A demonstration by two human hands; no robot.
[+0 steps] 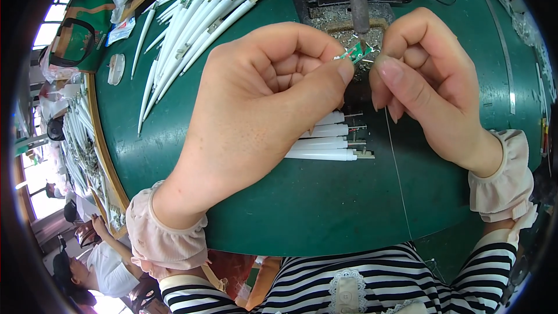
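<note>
Thumb and forefinger of my left hand (256, 104) pinch a small green circuit board (357, 54) by its left edge. The board is beneath the tip of a soldering iron (357, 0) that points downward; whether they touch is hard to tell. My right hand (436, 75) is closed, thumb against forefinger, on a thin solder wire (399, 180) that trails down to the table's near edge. The wire's working end is hidden by the fingers close to the board. Under my left hand lie several white pen-shaped tubes (325, 143) with small boards and pins at their right ends.
A large pile of white pen-shaped tubes (197, 29) covers the back left of the green table (302, 209). Solder scraps (331, 20) lie in a tray around the iron. A metal ruler-like strip (504, 52) lies at right. Another person (104, 267) sits at far left.
</note>
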